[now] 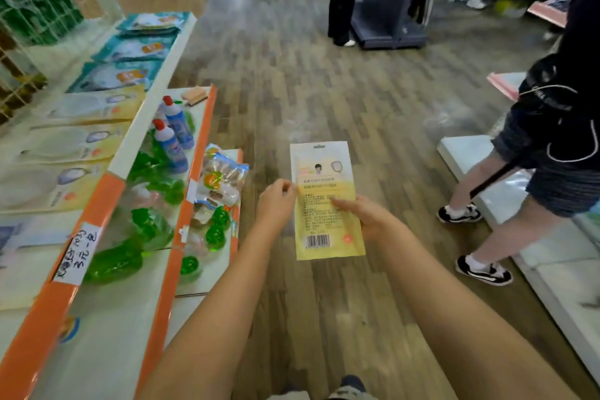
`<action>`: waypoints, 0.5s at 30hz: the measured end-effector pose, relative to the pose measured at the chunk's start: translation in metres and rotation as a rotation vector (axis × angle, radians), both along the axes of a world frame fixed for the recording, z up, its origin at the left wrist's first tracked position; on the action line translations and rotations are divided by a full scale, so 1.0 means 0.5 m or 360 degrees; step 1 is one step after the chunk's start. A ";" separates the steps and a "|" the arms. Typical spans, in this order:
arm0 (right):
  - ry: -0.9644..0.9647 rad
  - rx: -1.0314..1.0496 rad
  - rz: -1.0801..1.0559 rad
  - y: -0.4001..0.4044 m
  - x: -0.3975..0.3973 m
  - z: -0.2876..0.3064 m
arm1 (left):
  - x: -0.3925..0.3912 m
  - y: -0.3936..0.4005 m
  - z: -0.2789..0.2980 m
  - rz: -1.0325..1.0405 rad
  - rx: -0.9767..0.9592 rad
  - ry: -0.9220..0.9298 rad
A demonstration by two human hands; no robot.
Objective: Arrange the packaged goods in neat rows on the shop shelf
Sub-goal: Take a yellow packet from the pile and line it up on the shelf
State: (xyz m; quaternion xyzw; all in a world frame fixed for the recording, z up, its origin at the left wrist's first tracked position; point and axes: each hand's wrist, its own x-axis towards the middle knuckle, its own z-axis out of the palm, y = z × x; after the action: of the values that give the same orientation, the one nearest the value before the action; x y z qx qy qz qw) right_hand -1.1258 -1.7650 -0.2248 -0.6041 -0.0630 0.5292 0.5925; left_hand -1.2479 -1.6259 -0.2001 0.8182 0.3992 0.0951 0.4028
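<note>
Both forearms reach out; the left hand pinches the flat yellow plastic packet at its left edge, the right hand grips its right side. Matching yellow packets lie in a row on the white shelf far to the left hand's left: carry it flat, align edges.

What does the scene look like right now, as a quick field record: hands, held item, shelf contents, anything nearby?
held item: yellow packet, barcode side up, over the wooden floor
left hand: left hand pinches the packet's left edge
right hand: right hand grips its right edge
top shelf: row of matching yellow packets, then teal packets farther along
lower shelf: two blue bottles, green pouches
bystander: person in dark shorts to the right
</note>
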 end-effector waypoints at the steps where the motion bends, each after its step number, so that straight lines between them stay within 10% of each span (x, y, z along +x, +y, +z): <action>1: 0.0004 0.0010 -0.0008 -0.007 0.002 -0.003 | 0.003 -0.011 0.003 0.0015 -0.0058 -0.0003; 15: -0.0011 0.0028 0.0210 -0.084 0.023 0.030 | 0.057 -0.059 0.018 0.0303 -0.1369 -0.0569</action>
State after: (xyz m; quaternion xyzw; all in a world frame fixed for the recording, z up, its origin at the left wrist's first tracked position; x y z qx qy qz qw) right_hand -1.1145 -1.8071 -0.2098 -0.5952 -0.1094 0.5645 0.5614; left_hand -1.2195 -1.6553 -0.1911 0.5076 0.3998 0.0970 0.7570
